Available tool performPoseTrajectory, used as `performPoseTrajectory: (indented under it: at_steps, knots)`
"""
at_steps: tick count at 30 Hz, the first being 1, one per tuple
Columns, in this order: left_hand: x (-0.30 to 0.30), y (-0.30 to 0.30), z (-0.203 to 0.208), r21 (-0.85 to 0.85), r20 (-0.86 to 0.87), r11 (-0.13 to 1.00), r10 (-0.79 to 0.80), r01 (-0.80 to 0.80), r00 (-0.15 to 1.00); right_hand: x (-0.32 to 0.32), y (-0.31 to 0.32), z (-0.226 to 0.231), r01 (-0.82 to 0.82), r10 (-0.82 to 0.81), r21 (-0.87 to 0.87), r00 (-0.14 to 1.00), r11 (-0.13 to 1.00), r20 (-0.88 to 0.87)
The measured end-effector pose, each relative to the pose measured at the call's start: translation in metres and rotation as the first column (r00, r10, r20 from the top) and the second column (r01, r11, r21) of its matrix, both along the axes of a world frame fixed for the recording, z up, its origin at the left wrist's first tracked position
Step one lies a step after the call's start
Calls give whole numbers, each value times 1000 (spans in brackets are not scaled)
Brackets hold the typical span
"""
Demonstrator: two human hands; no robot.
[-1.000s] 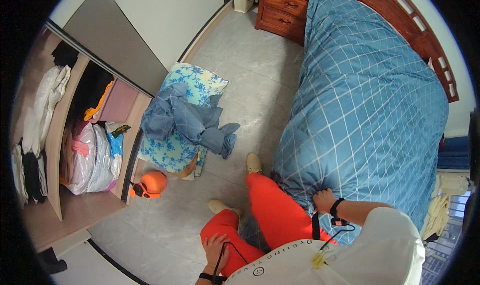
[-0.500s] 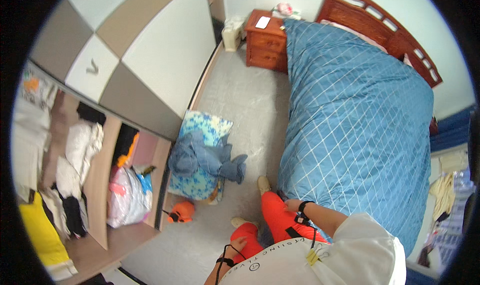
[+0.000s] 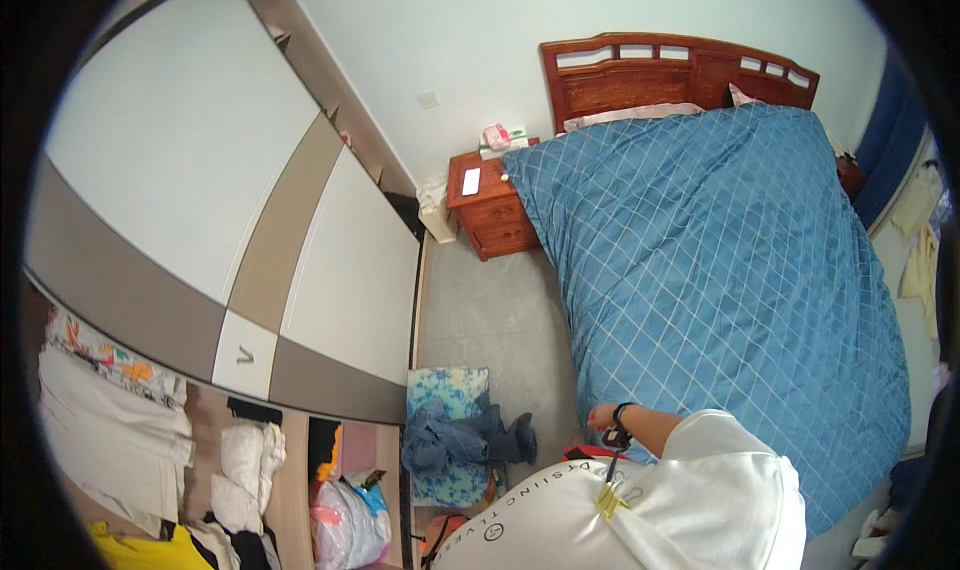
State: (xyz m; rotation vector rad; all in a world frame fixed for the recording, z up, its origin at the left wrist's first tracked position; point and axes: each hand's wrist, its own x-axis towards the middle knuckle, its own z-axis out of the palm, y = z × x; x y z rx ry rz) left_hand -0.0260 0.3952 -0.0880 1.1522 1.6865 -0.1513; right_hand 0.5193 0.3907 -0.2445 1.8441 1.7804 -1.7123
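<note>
My right hand [image 3: 603, 417], with a black band and a small device at its wrist, hangs beside the near left edge of the bed. No held thing shows there, and the fingers are too small and turned under to make out. Next to it the blue quilt [image 3: 720, 290] with white crossing lines covers the bed; whether my hand touches it I cannot tell. My left hand is out of sight. A crumpled pair of blue jeans [image 3: 455, 440] lies ahead on a blue-flowered padded seat [image 3: 440, 382].
An open wardrobe on the left holds hanging clothes [image 3: 120, 420], folded white clothes [image 3: 240, 475] and a plastic bag [image 3: 350, 525]. Its sliding doors [image 3: 350, 270] run along the left. A wooden nightstand [image 3: 495, 225] stands by the carved headboard [image 3: 630, 85]. An orange item [image 3: 445, 535] lies near me.
My view has lifted and swung left, showing more wall and wardrobe door. My left hand and both feet have gone out of view. My right hand stays beside the bed.
</note>
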Motion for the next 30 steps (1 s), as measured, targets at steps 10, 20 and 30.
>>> performPoseTrajectory:
  at_steps: [10, 20, 30]
  knots:
    - [135, 84, -17, 149, 75, 975, -176, 163, 982, 119, 87, 100, 664, -650, 45, 742, 747, -166]
    - [197, 204, -21, 209, 94, 940, -294, 269, 951, 44, 116, 83, 305, -352, -176, 798, 936, -489]
    - [235, 441, -49, 246, 50, 879, -433, 409, 900, 113, 270, 36, 293, -278, 35, 932, 955, -232]
